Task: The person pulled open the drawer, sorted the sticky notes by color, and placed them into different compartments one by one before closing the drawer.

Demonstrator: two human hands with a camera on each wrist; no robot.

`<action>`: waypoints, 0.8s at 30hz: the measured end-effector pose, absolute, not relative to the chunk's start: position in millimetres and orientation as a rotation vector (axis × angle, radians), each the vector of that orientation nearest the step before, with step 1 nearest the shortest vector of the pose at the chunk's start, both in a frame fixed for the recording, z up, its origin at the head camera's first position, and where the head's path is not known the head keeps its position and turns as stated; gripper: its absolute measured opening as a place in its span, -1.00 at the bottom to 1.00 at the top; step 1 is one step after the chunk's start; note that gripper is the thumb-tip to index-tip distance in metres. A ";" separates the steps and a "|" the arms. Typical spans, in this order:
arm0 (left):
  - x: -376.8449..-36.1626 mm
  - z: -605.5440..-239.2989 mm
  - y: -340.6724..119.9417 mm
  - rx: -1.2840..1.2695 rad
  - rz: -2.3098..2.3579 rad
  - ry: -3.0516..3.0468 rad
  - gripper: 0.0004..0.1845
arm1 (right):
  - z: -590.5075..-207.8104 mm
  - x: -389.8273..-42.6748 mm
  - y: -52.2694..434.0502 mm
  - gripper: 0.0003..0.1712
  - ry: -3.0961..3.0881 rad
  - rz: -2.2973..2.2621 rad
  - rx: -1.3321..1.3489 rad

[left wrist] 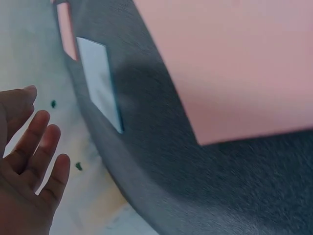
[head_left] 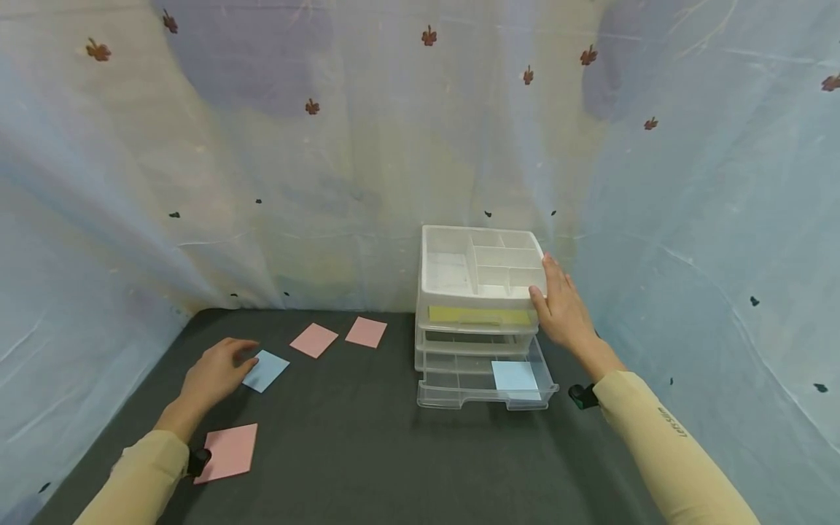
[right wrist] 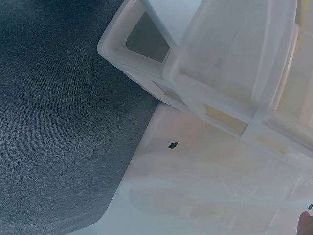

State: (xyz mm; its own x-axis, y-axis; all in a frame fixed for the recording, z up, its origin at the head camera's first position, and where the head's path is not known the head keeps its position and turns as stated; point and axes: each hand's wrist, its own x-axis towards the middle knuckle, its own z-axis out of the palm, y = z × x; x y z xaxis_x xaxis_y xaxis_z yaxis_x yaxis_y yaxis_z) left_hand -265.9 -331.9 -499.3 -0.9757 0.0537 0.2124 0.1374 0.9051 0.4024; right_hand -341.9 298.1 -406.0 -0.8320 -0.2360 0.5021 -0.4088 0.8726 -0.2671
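The blue note (head_left: pixel 265 370) on the dark counter (head_left: pixel 354 452), left of the drawer unit (head_left: pixel 482 321), is touched by the left hand (head_left: pixel 213 375), fingers relaxed and apart. The unit's right corner is steadied by the flat right hand (head_left: pixel 561 310). Pick-up appears in hand; next, a pinch at the note's edge is called for, then carriage to the open bottom drawer (head_left: pixel 485 383).

A dark grey mat (head_left: pixel 367 452) covers the table. Two pink notes (head_left: pixel 313 340) (head_left: pixel 366 332) lie side by side near its far edge, and a larger pink sheet (head_left: pixel 228 452) sits close to the near left edge. Pale cloth dotted with small reddish flowers (head_left: pixel 429 36) hangs behind and to both sides; it may be a curtain.
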 end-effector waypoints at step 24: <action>-270.1 -523.0 -354.8 -0.121 -0.547 -3.087 -0.26 | -407.1 -341.3 298.1 -0.18 -2.581 0.499 0.469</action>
State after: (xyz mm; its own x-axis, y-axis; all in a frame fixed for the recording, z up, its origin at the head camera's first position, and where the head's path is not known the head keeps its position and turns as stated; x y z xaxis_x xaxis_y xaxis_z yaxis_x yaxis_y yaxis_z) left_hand -270.1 -354.8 -523.0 -0.9970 0.0753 0.0177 0.0768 0.9361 0.3432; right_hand -341.3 298.1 -407.1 -0.8325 -0.2362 0.5012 -0.4059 0.8757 -0.2615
